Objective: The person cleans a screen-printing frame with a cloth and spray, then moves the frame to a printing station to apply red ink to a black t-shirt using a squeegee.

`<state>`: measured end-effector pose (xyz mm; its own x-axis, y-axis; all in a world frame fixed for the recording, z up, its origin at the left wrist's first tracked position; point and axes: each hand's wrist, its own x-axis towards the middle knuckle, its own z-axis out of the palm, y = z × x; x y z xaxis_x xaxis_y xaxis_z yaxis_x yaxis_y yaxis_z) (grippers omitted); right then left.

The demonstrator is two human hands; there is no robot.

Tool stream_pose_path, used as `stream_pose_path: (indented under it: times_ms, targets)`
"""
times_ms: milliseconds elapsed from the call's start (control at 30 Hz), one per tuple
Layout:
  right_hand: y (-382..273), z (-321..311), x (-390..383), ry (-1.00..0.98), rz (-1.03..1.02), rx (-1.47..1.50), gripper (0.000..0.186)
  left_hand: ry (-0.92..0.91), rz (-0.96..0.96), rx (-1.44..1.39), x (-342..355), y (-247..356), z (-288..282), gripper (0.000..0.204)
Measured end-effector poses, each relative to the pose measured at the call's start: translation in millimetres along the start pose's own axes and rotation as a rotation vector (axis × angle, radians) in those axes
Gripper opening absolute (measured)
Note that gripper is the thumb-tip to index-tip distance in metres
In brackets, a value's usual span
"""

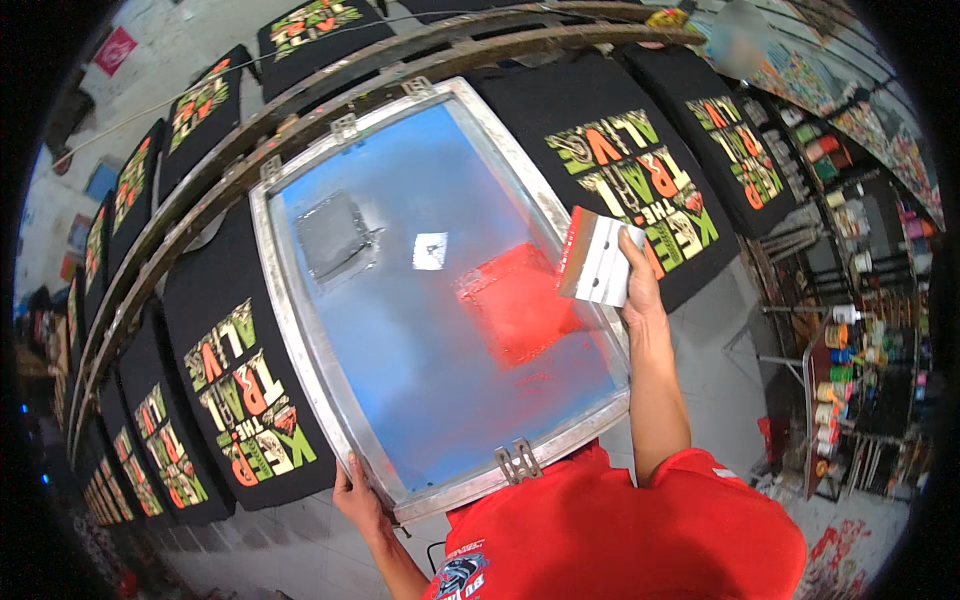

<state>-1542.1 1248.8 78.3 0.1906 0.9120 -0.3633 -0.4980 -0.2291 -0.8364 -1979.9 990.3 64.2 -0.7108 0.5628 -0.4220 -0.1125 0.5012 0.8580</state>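
Note:
A screen-printing frame with a pale metal rim and blue mesh lies tilted in front of me, over a black shirt. Its mesh carries a dark grey ink patch, a small white patch and a wet-looking red ink patch. My left hand is closed round the frame's near left corner, thumb on the rim. In my right hand is a squeegee with a white grip and a red-inked edge, held above the frame's right rim beside the red patch.
Black shirts with colourful lettering, one at left and one at right, lie in rows along a curved rail. Metal clips sit on the frame's rim. Shelves with ink pots stand at far right.

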Motion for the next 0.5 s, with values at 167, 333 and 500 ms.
stream_pose_path:
  times_ms: [167,333,500]
  targets:
    - [0,-3,1,0.024,0.055,-0.020,0.040,-0.004,0.013,0.053,-5,2,5,0.042]
    - [-1,-6,0,-0.012,0.035,-0.015,0.039,-0.043,0.046,0.114,-8,8,10,0.043]
    - [-3,-3,-4,-0.027,0.039,-0.021,0.044,-0.033,0.032,0.124,-7,11,9,0.046]
